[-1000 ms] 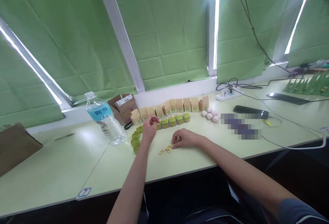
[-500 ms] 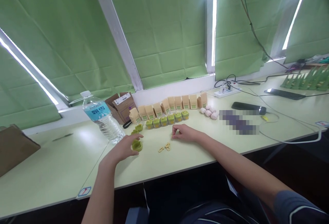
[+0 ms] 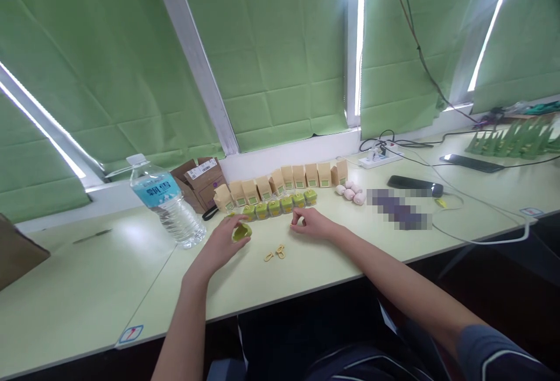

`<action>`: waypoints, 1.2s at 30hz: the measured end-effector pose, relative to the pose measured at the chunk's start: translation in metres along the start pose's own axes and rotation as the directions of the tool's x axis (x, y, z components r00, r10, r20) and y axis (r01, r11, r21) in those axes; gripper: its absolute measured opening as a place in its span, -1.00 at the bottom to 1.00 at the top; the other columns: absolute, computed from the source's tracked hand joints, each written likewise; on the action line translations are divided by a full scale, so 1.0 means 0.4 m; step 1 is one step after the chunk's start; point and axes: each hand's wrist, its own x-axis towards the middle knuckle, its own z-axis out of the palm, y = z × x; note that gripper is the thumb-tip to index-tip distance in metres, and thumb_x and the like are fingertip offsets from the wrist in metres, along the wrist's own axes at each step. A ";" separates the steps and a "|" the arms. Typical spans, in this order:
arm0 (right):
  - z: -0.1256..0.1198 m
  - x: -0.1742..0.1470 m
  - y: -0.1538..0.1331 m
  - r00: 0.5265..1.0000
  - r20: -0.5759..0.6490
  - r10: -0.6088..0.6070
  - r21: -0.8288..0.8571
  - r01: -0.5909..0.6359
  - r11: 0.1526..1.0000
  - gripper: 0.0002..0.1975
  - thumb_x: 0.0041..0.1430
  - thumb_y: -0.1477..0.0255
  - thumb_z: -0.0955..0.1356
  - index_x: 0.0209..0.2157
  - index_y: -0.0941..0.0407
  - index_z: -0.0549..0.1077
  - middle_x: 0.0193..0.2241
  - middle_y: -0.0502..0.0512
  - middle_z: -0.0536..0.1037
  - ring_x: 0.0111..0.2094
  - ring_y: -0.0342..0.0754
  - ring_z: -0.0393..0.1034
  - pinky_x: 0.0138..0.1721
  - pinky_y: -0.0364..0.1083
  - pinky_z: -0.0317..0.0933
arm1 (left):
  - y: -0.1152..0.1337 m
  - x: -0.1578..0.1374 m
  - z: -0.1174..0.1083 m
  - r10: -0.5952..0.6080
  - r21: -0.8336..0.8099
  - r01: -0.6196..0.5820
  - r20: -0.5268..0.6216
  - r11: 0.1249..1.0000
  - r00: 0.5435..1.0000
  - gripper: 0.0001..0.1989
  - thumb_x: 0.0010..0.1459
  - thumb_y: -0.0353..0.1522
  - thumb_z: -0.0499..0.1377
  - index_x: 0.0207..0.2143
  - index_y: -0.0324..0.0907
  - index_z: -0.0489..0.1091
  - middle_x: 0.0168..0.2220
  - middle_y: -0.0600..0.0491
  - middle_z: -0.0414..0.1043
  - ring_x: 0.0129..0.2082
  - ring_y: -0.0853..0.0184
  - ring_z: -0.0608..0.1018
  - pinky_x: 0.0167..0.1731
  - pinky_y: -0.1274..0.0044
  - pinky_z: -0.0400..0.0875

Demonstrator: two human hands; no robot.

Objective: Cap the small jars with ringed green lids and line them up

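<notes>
My left hand (image 3: 226, 240) grips a small green hollow cap-like piece (image 3: 242, 231) between thumb and fingers, its open side tilted up. Part of another green piece is hidden behind those fingers. Over the table's middle, my right hand (image 3: 312, 224) is closed in a pinch; whatever its fingertips hold is too small to make out. Between and in front of the hands lie a few little yellow loops (image 3: 280, 251). Behind them stands a row of small clear boxes with green tops (image 3: 273, 207), and beyond that a row of beige paper-bag-shaped pieces (image 3: 276, 182).
A large water bottle (image 3: 166, 206) and an open cardboard box (image 3: 201, 185) stand at left. To the right are pinkish-white rounded pieces (image 3: 349, 193), a black phone (image 3: 415, 186), a power strip (image 3: 380, 160) and loose cables. Green spiky pieces (image 3: 514, 139) lie at far right.
My left hand has closed on the green cap-like piece and moved it up and right, towards the row of boxes. My right hand remains pinched in nearly the same place.
</notes>
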 end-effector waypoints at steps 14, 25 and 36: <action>-0.021 0.015 0.009 0.927 -0.374 0.011 -0.069 -0.039 0.997 -0.73 0.23 0.36 0.28 -0.04 0.03 0.47 -0.25 0.04 0.57 -0.59 -0.19 0.29 -0.40 -0.10 0.27 | 0.143 0.208 0.227 0.129 -0.241 -0.225 -0.358 0.944 0.925 -0.66 0.20 -0.29 0.18 0.02 -0.14 0.34 -0.08 -0.07 0.37 -0.06 0.23 0.46 -0.14 0.43 0.43; -0.023 0.023 0.033 0.896 -0.436 0.082 0.018 -0.083 0.996 -0.79 0.18 0.43 0.34 -0.15 0.04 0.55 -0.35 0.02 0.62 -0.37 -0.08 0.51 -0.25 -0.07 0.40 | 0.109 0.161 0.277 0.057 -0.283 -0.166 -0.357 0.945 0.932 -0.65 0.13 -0.33 0.25 0.00 -0.12 0.39 -0.03 -0.05 0.34 -0.33 0.38 0.48 -0.27 0.48 0.45; -0.012 0.030 0.034 0.940 -0.334 0.075 0.135 -0.030 0.990 -0.73 0.11 0.61 0.36 -0.15 0.10 0.51 -0.30 0.06 0.63 -0.27 -0.08 0.58 -0.13 -0.06 0.45 | 0.099 0.171 0.288 0.075 -0.362 -0.175 -0.275 0.916 0.959 -0.53 0.09 -0.22 0.29 0.05 -0.09 0.34 -0.02 -0.01 0.47 -0.18 0.27 0.54 -0.24 0.46 0.46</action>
